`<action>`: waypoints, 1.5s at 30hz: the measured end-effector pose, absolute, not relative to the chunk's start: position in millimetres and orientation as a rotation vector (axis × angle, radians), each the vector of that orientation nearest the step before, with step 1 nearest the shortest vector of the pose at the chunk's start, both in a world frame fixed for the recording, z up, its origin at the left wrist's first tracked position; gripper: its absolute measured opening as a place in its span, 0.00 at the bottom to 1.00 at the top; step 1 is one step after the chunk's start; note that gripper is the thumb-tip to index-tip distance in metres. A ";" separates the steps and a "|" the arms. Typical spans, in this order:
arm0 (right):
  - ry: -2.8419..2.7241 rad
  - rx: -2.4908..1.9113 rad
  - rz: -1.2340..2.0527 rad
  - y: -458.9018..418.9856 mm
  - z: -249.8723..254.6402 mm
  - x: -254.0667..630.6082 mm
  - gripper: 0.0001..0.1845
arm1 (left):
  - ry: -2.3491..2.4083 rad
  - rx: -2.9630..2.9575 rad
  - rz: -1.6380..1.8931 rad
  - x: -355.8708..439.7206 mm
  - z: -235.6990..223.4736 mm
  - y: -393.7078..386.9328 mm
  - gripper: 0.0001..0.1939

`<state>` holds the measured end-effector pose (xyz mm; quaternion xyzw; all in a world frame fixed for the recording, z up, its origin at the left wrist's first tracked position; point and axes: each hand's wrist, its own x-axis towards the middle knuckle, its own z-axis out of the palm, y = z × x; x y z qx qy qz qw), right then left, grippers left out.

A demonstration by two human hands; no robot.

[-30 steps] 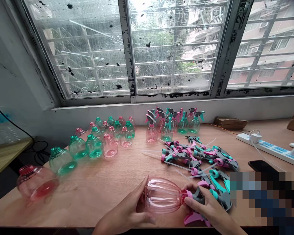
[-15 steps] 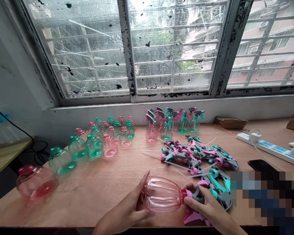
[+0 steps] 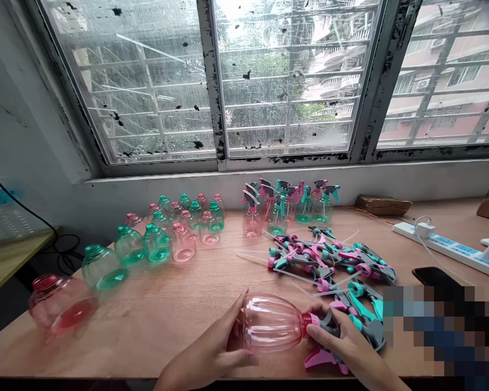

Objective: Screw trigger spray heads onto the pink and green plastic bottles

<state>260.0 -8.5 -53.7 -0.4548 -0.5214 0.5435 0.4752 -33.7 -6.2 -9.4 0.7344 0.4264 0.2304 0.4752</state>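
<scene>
Nearly unchanged from half a second ago: the pink bottle lies sideways over the tabletop, left hand cupping its base, right hand's grip clamped on the spray head.

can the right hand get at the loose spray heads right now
Probably not freely: the right hand is on the pink collar of the held bottle, though the loose spray heads lie close, with nothing seen between.
</scene>
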 end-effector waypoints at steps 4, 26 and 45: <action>-1.292 -1.084 1.332 -8.8 -52.2 259.6 0.22 | 1.012 1.816 0.583 -34.7 -12.3 -7.4 0.54; -1.304 -1.092 1.313 -8.6 -54.8 259.7 0.22 | 1.059 1.879 0.585 -34.8 -11.5 -7.3 0.49; -1.257 -1.052 1.375 -10.3 -49.7 260.0 0.21 | 1.061 1.852 0.539 -38.3 -14.1 -5.0 0.55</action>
